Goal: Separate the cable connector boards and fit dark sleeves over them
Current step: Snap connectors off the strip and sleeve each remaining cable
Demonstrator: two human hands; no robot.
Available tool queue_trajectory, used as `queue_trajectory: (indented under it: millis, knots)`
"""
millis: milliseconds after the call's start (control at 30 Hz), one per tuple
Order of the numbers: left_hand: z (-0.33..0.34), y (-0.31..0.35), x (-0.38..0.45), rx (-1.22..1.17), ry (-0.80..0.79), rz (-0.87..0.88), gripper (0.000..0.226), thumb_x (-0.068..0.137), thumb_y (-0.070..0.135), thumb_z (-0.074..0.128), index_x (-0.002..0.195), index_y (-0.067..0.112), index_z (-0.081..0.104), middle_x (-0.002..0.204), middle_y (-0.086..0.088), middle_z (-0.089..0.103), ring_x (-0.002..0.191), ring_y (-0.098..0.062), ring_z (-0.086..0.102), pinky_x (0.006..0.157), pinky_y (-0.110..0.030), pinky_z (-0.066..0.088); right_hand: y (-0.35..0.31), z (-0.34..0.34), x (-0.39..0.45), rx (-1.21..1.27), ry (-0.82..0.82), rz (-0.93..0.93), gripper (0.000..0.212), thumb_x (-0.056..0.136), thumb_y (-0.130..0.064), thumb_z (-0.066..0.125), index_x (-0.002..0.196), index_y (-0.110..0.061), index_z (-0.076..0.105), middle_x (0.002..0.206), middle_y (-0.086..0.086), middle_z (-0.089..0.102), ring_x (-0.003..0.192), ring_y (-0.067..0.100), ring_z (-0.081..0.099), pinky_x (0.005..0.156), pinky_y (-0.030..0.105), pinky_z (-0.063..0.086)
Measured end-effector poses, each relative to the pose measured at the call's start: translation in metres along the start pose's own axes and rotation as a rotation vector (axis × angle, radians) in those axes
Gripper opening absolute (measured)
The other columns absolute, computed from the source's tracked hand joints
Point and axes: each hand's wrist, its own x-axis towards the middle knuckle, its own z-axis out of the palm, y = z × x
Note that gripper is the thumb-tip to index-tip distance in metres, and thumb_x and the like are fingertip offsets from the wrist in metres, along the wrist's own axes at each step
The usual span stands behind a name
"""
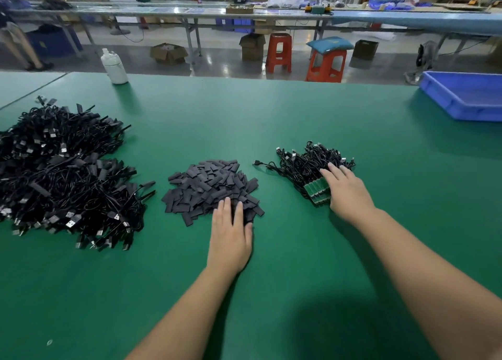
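Observation:
A heap of flat dark sleeves (209,185) lies on the green table in the middle. My left hand (231,234) lies at its near edge, fingers straight, fingertips touching the sleeves. To the right sits a small bundle of black cables (307,164) whose ends carry a row of joined green connector boards (316,192). My right hand (347,191) rests flat on that bundle, beside and partly over the boards. Whether its thumb grips anything is hidden.
A large pile of sleeved black USB cables (59,175) fills the left of the green table (271,291). A white bottle (115,67) stands at the far edge and a blue plastic tray (467,96) at the far right. Stools and boxes stand beyond.

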Motion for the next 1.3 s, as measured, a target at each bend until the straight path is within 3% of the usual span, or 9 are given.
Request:
queue_trajectory:
  millis: [133,267,433,700,867,967,1033,1167,1300]
  knots:
    - [0.007,-0.001,0.0,0.012,0.048,0.022,0.053,0.1,0.033,0.044,0.145,0.005,0.042,0.156,-0.021,0.028,0.145,-0.034,0.025,0.121,-0.045,0.018,0.018,0.008,0.03,-0.135,-0.211,-0.081,0.087,0.086,-0.001,0.045,0.159,-0.025,0.004,0.166,-0.001,0.002,0.153,0.029,-0.003,0.124,0.045,0.01]
    - [0.01,-0.001,0.001,0.024,0.051,0.029,0.054,0.101,0.038,0.042,0.145,0.007,0.042,0.155,-0.019,0.032,0.143,-0.032,0.029,0.12,-0.043,0.021,0.022,0.008,0.05,-0.262,-0.1,-0.217,0.063,0.09,-0.023,0.062,0.148,-0.02,0.036,0.149,0.005,0.043,0.142,0.03,0.029,0.12,0.043,0.021]
    - [0.011,-0.001,0.0,0.019,0.068,0.008,0.055,0.1,0.039,0.044,0.143,0.007,0.045,0.152,-0.019,0.037,0.139,-0.033,0.034,0.118,-0.042,0.023,0.025,0.003,0.056,-0.343,-0.04,-0.323,0.055,0.082,-0.041,0.066,0.127,-0.018,0.047,0.124,0.003,0.056,0.12,0.024,0.048,0.11,0.039,0.03]
    - [0.012,-0.001,-0.001,0.006,0.079,-0.006,0.056,0.099,0.041,0.046,0.143,0.007,0.045,0.149,-0.017,0.04,0.138,-0.032,0.036,0.118,-0.043,0.025,0.02,-0.021,0.063,-0.129,0.011,-0.309,0.06,0.081,-0.044,0.07,0.128,-0.022,0.039,0.114,0.005,0.045,0.109,0.025,0.041,0.098,0.041,0.035]
    - [0.013,-0.002,-0.001,-0.013,0.091,-0.01,0.056,0.099,0.04,0.047,0.143,0.006,0.045,0.149,-0.018,0.041,0.137,-0.032,0.036,0.118,-0.043,0.026,0.003,-0.09,0.079,0.354,0.372,-0.133,0.047,0.09,-0.006,0.06,0.133,-0.022,0.05,0.117,0.008,0.054,0.106,0.022,0.046,0.097,0.037,0.039]
    - [0.013,-0.003,-0.001,-0.017,0.093,-0.008,0.056,0.099,0.04,0.048,0.143,0.006,0.044,0.149,-0.017,0.041,0.137,-0.032,0.035,0.117,-0.044,0.027,-0.004,-0.142,0.077,0.522,0.53,-0.092,0.04,0.095,-0.009,0.059,0.132,-0.024,0.058,0.11,-0.003,0.056,0.099,0.016,0.052,0.088,0.03,0.04]
    - [0.013,-0.002,-0.001,-0.013,0.104,-0.003,0.056,0.099,0.04,0.048,0.143,0.006,0.044,0.149,-0.017,0.04,0.137,-0.032,0.035,0.118,-0.044,0.026,-0.001,-0.171,0.066,0.467,0.475,-0.139,0.027,0.096,-0.023,0.061,0.123,-0.024,0.065,0.104,-0.01,0.057,0.09,0.012,0.052,0.084,0.026,0.039]
    - [0.011,-0.002,-0.001,-0.025,0.101,0.012,0.057,0.099,0.04,0.045,0.144,0.006,0.043,0.151,-0.016,0.037,0.141,-0.03,0.031,0.12,-0.042,0.022,0.006,-0.202,0.025,0.42,0.044,-0.259,0.023,0.088,-0.045,0.065,0.104,-0.027,0.065,0.076,-0.013,0.069,0.059,0.0,0.066,0.055,0.016,0.044]
    - [0.006,-0.001,-0.001,-0.058,0.135,0.055,0.051,0.1,0.035,0.043,0.142,0.006,0.046,0.149,-0.016,0.04,0.14,-0.029,0.032,0.121,-0.04,0.018,0.011,-0.196,-0.012,0.516,-0.269,-0.3,0.02,0.089,-0.054,0.06,0.102,-0.039,0.054,0.079,-0.01,0.074,0.062,0.014,0.073,0.064,0.032,0.051]
